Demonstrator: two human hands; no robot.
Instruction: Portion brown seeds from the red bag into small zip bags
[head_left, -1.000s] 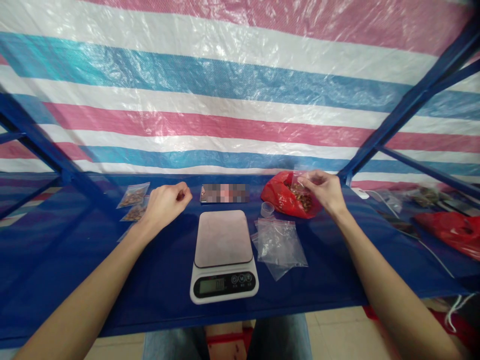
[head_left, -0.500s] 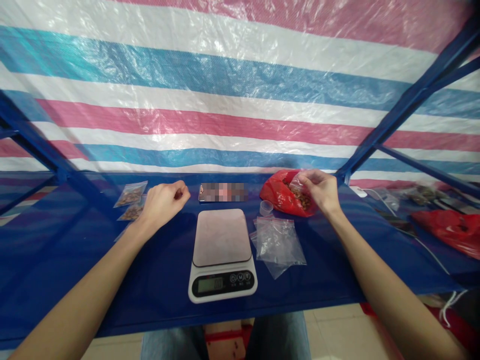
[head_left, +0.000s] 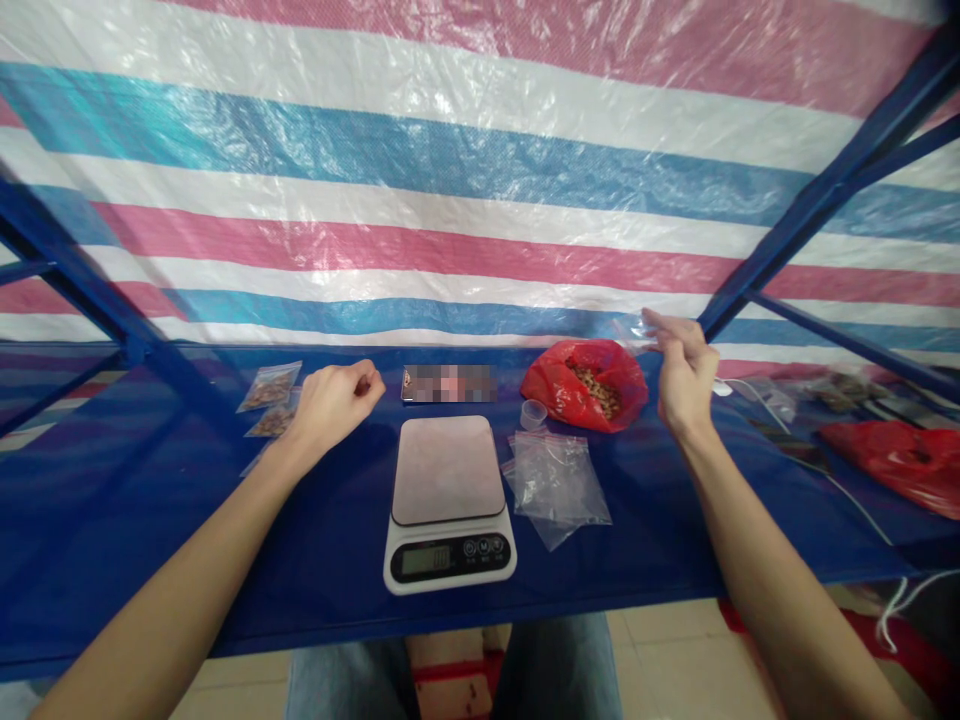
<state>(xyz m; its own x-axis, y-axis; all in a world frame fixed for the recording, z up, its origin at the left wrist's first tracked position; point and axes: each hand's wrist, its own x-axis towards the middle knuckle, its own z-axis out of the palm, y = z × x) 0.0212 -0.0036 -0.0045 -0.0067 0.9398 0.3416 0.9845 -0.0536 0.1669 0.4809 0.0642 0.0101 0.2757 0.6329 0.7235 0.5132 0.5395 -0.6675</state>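
Note:
My left hand [head_left: 337, 398] rests loosely curled on the blue table, its fingers closed with nothing showing in them. Beside it, partly behind the wrist, lie small zip bags [head_left: 270, 387] filled with brown pieces. My right hand [head_left: 686, 375] is raised at the right of an open red plastic bag [head_left: 536, 383]. Its fingertips pinch a clear plastic bag [head_left: 634, 332], blurred and hard to make out. Small brown pieces [head_left: 592, 388] fill the red bag. A small clear cup [head_left: 533, 414] stands before it, near flat clear zip bags [head_left: 561, 480].
A white kitchen scale [head_left: 450, 500] with a bare plate sits at the middle front. Behind it lies a phone [head_left: 450, 384] with a blurred-out screen. Blue metal posts [head_left: 795, 235] rise at both sides. Another red bag [head_left: 900, 455] and a white cord [head_left: 862, 505] are at the right.
My right hand has moved up and right, away from the red bag's mouth, carrying the clear plastic bag. My left hand stays in nearly the same place.

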